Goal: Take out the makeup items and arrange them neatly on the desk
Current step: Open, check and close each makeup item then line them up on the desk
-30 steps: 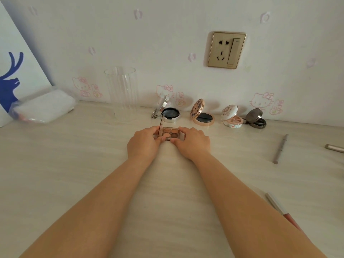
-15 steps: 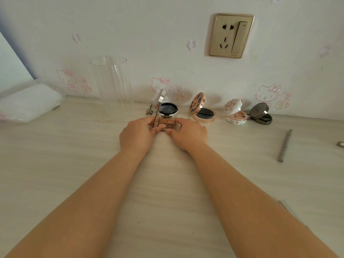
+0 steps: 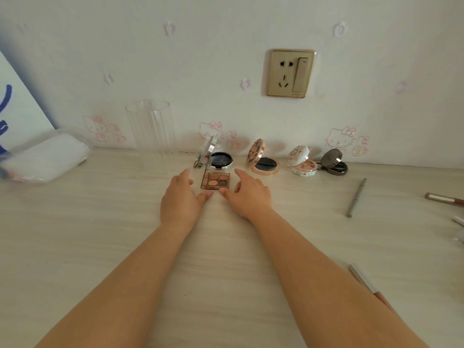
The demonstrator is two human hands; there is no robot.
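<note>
The desk (image 3: 75,247) is pale beige with a faint streaked wood grain. On it, the eyeshadow palette (image 3: 216,181) has a translucent brown case with pans of orange, peach and brown. Toward the back edge stand a silver compact (image 3: 219,160) with a dark inside, a rose-gold compact (image 3: 263,163) with a dark, pink-flowered lid, a white compact (image 3: 301,165) with a pink floral pattern, and a dark grey compact (image 3: 335,164). A grey pencil (image 3: 356,197) lies toward the right edge. The wall (image 3: 226,33) is white with pink cartoon cats and small flowers; its socket plate (image 3: 290,73) is brushed gold. The ribbed cup (image 3: 152,131) is clear.
</note>
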